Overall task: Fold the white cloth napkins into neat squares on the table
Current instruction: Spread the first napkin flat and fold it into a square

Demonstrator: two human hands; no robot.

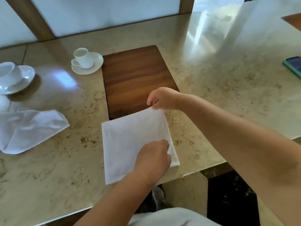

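Currently: folded white napkin (130, 144) flat on the marble table (48, 168), both hands at its right edge.

Right hand (162, 98) pinches the far right corner; left hand (153, 159) fingers closed on the near right edge. No legible writing.

A folded napkin (130, 144) lies on the table (48, 176) near its front edge, its far edge overlapping the inset panel (135, 75) behind it. The right hand (160, 98) is at the napkin's far right corner; the left hand (153, 159) rests on its right side, nearer the front. A loose napkin (31, 129) lies well to the left. Behind that stand a cup (9, 74) on a saucer (26, 79) and, right of them beside the panel, another cup (83, 57) on a saucer (96, 62). A phone (293, 66) lies far right.
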